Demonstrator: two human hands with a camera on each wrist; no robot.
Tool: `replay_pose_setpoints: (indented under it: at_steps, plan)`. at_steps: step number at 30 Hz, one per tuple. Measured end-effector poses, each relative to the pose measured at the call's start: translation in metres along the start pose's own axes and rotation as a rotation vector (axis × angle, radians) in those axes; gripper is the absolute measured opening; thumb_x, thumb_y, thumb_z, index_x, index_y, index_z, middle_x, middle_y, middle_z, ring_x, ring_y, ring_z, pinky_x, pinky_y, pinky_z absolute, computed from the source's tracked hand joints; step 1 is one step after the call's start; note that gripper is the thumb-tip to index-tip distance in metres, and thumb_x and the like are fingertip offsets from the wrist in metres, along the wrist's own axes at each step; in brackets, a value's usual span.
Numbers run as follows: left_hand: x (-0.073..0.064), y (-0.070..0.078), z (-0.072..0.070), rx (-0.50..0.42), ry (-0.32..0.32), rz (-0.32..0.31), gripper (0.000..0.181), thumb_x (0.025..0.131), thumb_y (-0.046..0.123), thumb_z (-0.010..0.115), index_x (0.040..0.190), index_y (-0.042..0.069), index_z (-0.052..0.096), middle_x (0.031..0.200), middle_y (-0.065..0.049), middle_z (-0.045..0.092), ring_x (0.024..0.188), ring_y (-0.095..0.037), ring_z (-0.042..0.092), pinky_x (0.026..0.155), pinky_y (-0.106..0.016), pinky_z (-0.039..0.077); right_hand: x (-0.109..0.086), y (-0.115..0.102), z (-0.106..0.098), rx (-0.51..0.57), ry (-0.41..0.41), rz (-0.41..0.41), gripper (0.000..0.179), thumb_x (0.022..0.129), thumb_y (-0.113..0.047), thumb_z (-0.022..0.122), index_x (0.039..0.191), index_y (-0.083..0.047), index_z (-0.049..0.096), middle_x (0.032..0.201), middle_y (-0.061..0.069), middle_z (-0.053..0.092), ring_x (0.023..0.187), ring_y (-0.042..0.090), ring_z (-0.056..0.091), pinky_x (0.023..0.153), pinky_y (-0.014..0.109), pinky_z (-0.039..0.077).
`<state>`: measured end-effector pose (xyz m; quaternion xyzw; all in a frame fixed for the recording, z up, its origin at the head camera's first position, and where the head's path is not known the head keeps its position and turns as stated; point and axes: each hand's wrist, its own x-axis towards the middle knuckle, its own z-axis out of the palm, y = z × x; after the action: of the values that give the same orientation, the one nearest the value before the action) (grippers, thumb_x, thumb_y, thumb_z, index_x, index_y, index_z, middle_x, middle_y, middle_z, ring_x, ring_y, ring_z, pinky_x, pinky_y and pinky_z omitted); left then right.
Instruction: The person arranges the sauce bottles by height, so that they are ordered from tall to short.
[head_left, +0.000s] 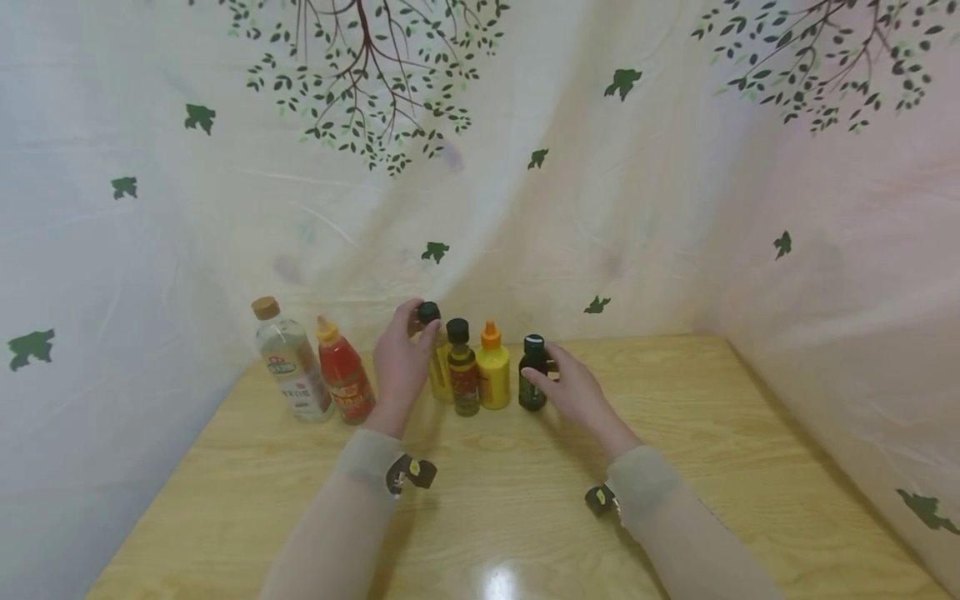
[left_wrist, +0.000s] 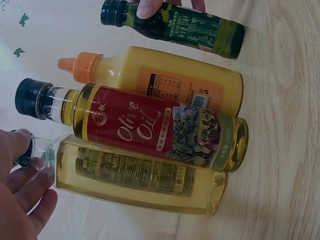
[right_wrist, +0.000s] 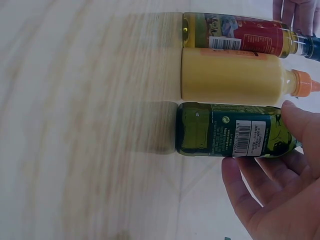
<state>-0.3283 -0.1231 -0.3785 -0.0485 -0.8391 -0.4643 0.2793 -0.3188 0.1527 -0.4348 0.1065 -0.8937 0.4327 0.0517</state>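
My left hand [head_left: 400, 364] pinches the black cap and neck of a clear bottle of yellow oil [left_wrist: 135, 180], which stands upright on the table. Right beside that bottle is a black-capped olive oil bottle [head_left: 463, 379] with a red label. A yellow squeeze bottle [head_left: 493, 377] with an orange nozzle cap comes after it on the right. Farther right, my right hand [head_left: 581, 390] holds a small dark green glass bottle [right_wrist: 240, 131] near its shoulder, thumb on one side and fingers on the other. Its base appears to touch the table.
At the left of the row stand a clear bottle [head_left: 300, 367] with a brown cap and a red sauce squeeze bottle [head_left: 347, 379]. They sit on a wooden table [head_left: 495, 500]. A pale curtain [head_left: 637, 208] printed with leaves hangs behind the table and along both sides.
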Motion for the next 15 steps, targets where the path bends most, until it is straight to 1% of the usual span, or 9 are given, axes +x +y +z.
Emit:
replay_pose_setpoints:
  at_steps: [2,4,7,11,15]
  plan:
    - [-0.001,-0.001,-0.004,-0.018,0.011,-0.016,0.048,0.106,0.018,0.077,0.15,0.006,0.062,0.137,-0.018,0.074,0.122,-0.036,0.073,0.111,-0.053,0.055,0.0,0.0,0.001,0.003,-0.002,-0.004,0.062,0.111,-0.041,0.07,0.161,-0.009,0.052,0.154,0.021,0.061,0.136,0.043,0.063,0.113,0.063,0.051]
    - [-0.003,-0.003,-0.009,-0.027,0.034,-0.017,0.047,0.106,0.018,0.077,0.149,0.005,0.062,0.135,-0.019,0.074,0.121,-0.037,0.073,0.109,-0.053,0.055,-0.001,0.0,0.002,0.009,-0.006,-0.007,0.063,0.111,-0.041,0.07,0.162,-0.009,0.052,0.154,0.02,0.061,0.136,0.043,0.063,0.113,0.062,0.052]
    - [-0.005,-0.002,-0.017,-0.021,0.069,0.014,0.046,0.106,0.019,0.077,0.148,0.005,0.064,0.132,-0.018,0.075,0.118,-0.037,0.074,0.105,-0.053,0.057,-0.001,0.001,0.003,0.013,-0.008,-0.008,0.062,0.111,-0.041,0.07,0.162,-0.009,0.052,0.155,0.02,0.061,0.136,0.044,0.063,0.113,0.062,0.051]
    - [-0.007,0.001,-0.026,0.011,0.101,0.06,0.045,0.105,0.021,0.08,0.145,0.007,0.066,0.128,-0.016,0.077,0.112,-0.035,0.076,0.1,-0.054,0.058,-0.001,0.0,0.002,0.016,-0.001,0.003,0.062,0.111,-0.041,0.069,0.162,-0.01,0.052,0.155,0.02,0.06,0.136,0.044,0.062,0.114,0.063,0.051]
    - [-0.008,0.001,-0.033,0.03,0.114,0.068,0.044,0.104,0.023,0.081,0.144,0.01,0.068,0.127,-0.013,0.079,0.109,-0.032,0.077,0.097,-0.053,0.059,0.0,0.001,0.001,0.016,-0.002,0.019,0.063,0.111,-0.041,0.069,0.163,-0.01,0.05,0.157,0.02,0.059,0.137,0.044,0.062,0.114,0.063,0.05]
